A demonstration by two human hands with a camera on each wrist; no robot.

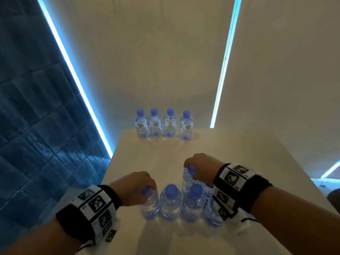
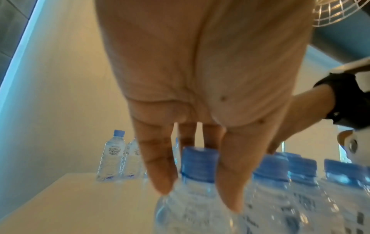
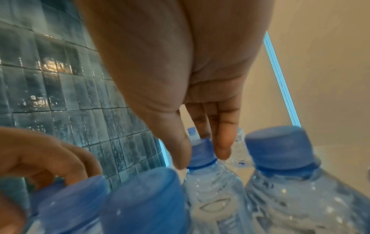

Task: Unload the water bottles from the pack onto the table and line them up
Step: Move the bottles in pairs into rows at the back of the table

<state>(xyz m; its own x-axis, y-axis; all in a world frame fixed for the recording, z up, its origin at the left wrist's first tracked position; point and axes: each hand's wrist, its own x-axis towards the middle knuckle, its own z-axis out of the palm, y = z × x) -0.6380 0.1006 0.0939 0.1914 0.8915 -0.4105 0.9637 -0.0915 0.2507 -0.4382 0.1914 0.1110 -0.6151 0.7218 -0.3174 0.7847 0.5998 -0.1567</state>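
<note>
Four clear water bottles with blue caps (image 1: 162,124) stand in a row at the far edge of the white table (image 1: 239,162). Several more bottles (image 1: 170,201) stand bunched together near me. My left hand (image 1: 149,188) grips the leftmost near bottle (image 1: 150,207) around its cap and neck, with the thumb and fingers (image 2: 156,166) on either side of the cap (image 2: 199,163). My right hand (image 1: 190,169) pinches the cap (image 3: 202,152) of a bottle (image 1: 186,183) at the back of the bunch. No pack wrapping can be made out.
A blue tiled wall (image 1: 36,126) and a lit strip (image 1: 77,85) run along the table's left side. A cream wall stands behind the far row. Bare tabletop lies between the far row and the near bunch. A fan grille (image 2: 340,12) shows overhead in the left wrist view.
</note>
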